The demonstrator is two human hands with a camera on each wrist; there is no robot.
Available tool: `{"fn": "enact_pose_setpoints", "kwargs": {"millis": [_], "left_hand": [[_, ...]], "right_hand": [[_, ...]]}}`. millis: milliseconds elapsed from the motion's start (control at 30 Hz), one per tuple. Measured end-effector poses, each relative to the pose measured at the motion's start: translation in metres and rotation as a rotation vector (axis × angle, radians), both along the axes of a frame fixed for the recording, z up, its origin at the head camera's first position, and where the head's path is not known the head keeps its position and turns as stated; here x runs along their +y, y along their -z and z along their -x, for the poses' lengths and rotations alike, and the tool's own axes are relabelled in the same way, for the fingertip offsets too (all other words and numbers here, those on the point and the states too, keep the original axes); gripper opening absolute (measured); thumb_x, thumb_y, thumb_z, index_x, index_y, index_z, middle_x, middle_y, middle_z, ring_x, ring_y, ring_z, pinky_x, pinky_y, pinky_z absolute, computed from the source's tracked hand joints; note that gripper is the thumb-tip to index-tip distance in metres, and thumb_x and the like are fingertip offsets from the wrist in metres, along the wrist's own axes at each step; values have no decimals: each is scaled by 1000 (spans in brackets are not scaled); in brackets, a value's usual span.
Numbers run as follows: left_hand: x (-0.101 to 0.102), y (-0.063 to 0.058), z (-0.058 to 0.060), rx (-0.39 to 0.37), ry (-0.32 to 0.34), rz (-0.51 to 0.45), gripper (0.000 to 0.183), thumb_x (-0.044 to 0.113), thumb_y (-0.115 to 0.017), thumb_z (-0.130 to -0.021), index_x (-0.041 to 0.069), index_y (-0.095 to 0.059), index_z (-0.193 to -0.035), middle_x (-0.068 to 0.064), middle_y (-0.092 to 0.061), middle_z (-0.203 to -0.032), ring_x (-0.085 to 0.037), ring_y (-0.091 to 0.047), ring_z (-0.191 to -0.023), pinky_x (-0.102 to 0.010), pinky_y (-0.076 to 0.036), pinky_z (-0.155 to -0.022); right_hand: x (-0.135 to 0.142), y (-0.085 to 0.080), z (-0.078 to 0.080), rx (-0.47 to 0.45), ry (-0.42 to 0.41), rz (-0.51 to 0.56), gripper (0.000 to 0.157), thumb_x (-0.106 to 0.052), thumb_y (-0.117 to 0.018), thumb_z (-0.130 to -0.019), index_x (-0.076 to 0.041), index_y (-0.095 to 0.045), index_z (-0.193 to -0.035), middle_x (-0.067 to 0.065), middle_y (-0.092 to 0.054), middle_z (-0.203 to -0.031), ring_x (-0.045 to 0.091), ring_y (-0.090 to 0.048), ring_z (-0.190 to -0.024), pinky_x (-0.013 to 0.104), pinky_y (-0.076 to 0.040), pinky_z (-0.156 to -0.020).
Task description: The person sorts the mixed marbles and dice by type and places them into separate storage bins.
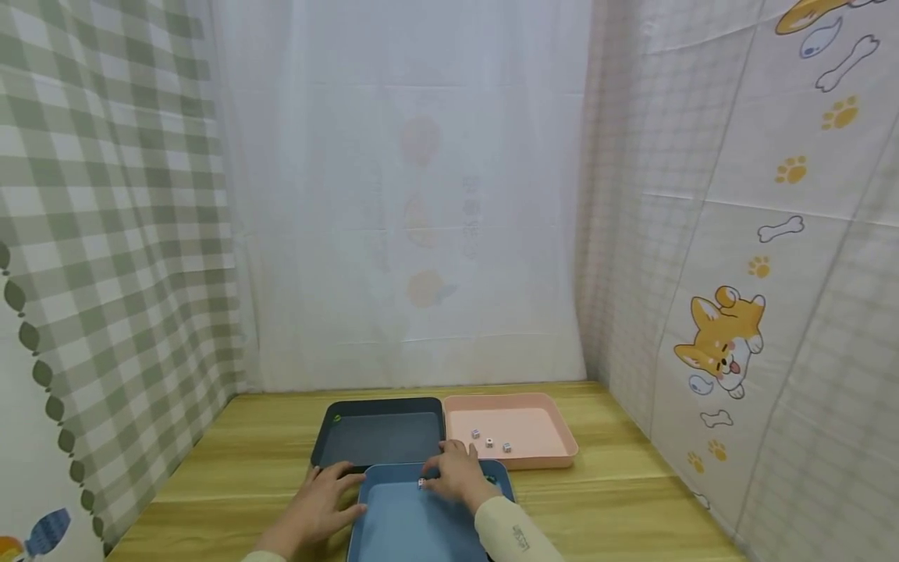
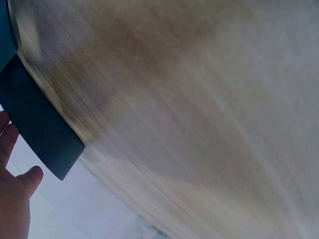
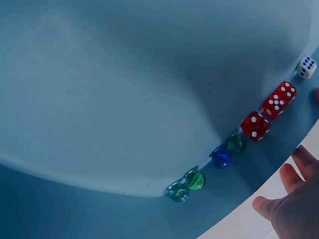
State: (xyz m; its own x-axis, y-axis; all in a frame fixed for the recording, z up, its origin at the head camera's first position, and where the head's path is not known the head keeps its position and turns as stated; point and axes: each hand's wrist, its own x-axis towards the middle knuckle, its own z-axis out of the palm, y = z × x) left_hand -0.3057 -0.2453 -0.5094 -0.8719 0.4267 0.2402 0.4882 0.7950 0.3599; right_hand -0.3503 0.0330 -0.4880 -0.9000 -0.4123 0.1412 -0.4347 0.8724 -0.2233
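My right hand (image 1: 456, 474) reaches over the far rim of the blue tray (image 1: 414, 519), thumb and index fingertips right at a white die (image 3: 306, 67). In the right wrist view that die lies at the foot of the tray wall, a fingertip close beside it and other fingers outside the rim. In line with it are red dice (image 3: 255, 126), then a blue marble (image 3: 221, 158) and green marbles (image 3: 195, 180). My left hand (image 1: 316, 499) lies with fingers spread at the blue tray's left rim, close to the dark tray (image 1: 382, 433).
Behind the blue tray, the dark tray holds a small green thing (image 1: 337, 418) in its far left corner. A pink tray (image 1: 523, 414) beside it holds white dice (image 1: 489, 442). The trays stand on a yellow-brown wood-grain tabletop (image 1: 232, 460), with curtains (image 1: 414, 234) around it.
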Motion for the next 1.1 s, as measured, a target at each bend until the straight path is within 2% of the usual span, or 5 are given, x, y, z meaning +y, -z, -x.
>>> {"fn": "enact_pose_setpoints", "kwargs": {"millis": [167, 433, 700, 933, 1100], "left_hand": [[2, 0, 0, -11, 2, -2, 55, 49, -65, -92, 9, -64, -130, -21, -52, -135, -43, -51, -123, -79, -22, -98], [1, 0, 2, -35, -2, -10, 56, 48, -66, -91, 9, -64, -131, -22, -51, -137, -44, -50, -125, -80, -20, -99], [2, -1, 0, -34, -4, -8, 56, 49, -66, -92, 8, -64, -131, -22, -51, -136, -44, -50, -124, -80, -20, -99], [1, -1, 1, -30, -11, -9, 57, 49, -66, -92, 9, -63, -132, -21, -51, -137, -43, -50, -125, -79, -21, -99], [1, -1, 1, -29, -5, -2, 56, 49, -65, -93, 8, -63, -132, -22, -50, -137, -44, -50, -125, -79, -22, -99]], "right_hand": [[0, 4, -1, 14, -8, -53, 16, -40, -79, -81, -29, -78, -93, 14, -55, -136, 36, -42, -133, 67, -26, -108], [-6, 2, -1, 115, -5, -69, 13, -39, -83, -77, -28, -76, -79, 12, -60, -131, 36, -43, -133, 67, -25, -108], [-9, 3, -1, 133, -9, -90, 11, -37, -82, -78, -29, -75, -75, 11, -61, -130, 35, -44, -133, 67, -27, -108], [-5, -10, 9, 93, -37, 2, 10, -35, -77, -85, -27, -76, -78, 11, -59, -132, 35, -46, -131, 65, -27, -109], [6, -25, 17, 65, -48, 116, 9, -29, -76, -86, -22, -78, -80, 8, -64, -124, 32, -51, -125, 62, -31, -108]]}}
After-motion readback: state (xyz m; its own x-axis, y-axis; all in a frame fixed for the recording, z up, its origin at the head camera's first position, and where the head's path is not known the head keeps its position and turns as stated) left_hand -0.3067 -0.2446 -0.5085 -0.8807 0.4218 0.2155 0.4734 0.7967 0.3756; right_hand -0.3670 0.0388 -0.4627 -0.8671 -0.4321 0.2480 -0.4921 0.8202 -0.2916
